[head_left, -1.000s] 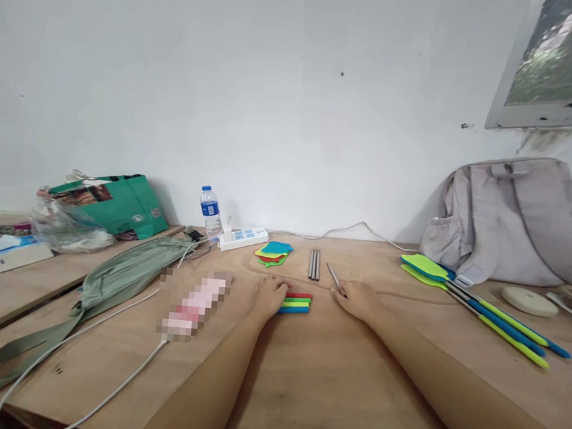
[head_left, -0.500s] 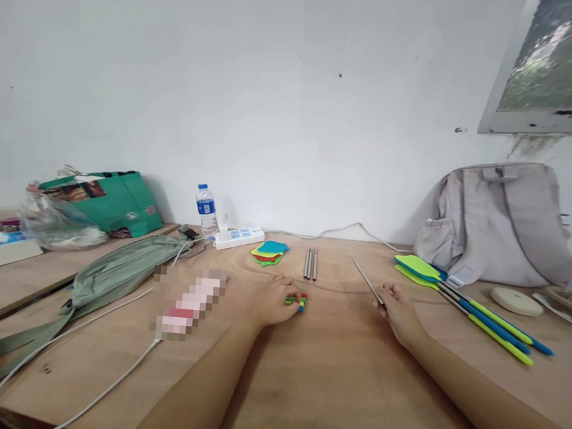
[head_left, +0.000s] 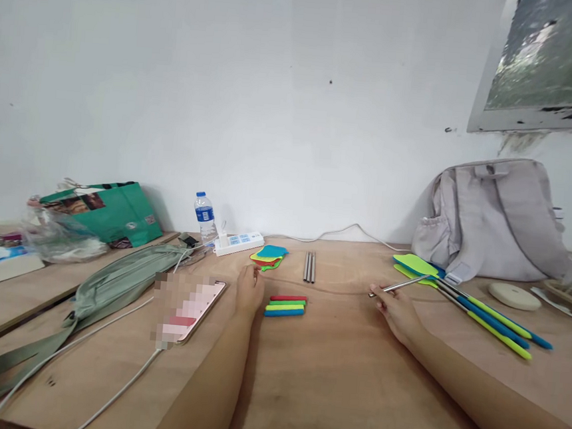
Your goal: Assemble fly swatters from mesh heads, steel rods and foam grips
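Note:
My right hand (head_left: 397,314) is closed around a thin metal rod (head_left: 410,281), which slants up toward the fly swatters at the right. My left hand (head_left: 250,290) is at the near left edge of a small stack of coloured fly swatter heads (head_left: 273,252), its fingers loosely bent and a little apart. Whether its fingertips touch the stack is unclear. Four-colour plastic handles (head_left: 285,306), red, green, yellow and blue, lie side by side to the right of my left hand. Several more metal rods (head_left: 309,267) lie parallel behind them.
Fly swatters with long handles (head_left: 482,314) lie at right before a grey backpack (head_left: 496,219) and a round white object (head_left: 514,296). At left are a phone (head_left: 197,313) with a cable, a green strap bag (head_left: 120,277), a water bottle (head_left: 204,214) and a power strip (head_left: 238,242).
My left hand has moved left and away from the coloured handles, uncovering them, to the swatter heads. The rod in my right hand has swung from pointing up-left to pointing right.

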Demonstrator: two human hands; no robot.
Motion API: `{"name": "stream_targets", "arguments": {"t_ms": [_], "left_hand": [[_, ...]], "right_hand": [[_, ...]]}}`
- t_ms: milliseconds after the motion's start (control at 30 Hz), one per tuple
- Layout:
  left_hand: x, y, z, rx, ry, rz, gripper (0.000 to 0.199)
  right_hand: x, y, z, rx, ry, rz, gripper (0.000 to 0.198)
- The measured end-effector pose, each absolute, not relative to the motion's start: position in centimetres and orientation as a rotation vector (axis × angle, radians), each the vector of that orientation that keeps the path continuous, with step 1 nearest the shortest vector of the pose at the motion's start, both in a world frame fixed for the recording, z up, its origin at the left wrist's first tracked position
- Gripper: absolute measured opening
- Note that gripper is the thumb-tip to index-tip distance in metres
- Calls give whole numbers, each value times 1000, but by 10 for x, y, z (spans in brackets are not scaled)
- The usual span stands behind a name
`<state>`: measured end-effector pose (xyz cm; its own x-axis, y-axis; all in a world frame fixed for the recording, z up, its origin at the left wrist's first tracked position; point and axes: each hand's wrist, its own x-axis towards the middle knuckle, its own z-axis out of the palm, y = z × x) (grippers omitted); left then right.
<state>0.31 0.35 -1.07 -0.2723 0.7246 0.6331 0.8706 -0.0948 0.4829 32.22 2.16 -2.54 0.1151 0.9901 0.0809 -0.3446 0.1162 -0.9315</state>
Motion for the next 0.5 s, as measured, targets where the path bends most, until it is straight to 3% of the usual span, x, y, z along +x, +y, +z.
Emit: {"name": "stream_targets", "arguments": {"t_ms": [300, 500], "left_hand": [[-17, 40, -6, -1831, -1989, -1035, 31], [-28, 75, -5, -2011, -1907, -904, 37]], "right_hand": [[317, 10, -21, -826, -1148, 1620, 20], [317, 14, -24, -814, -1160, 1752, 26]]}}
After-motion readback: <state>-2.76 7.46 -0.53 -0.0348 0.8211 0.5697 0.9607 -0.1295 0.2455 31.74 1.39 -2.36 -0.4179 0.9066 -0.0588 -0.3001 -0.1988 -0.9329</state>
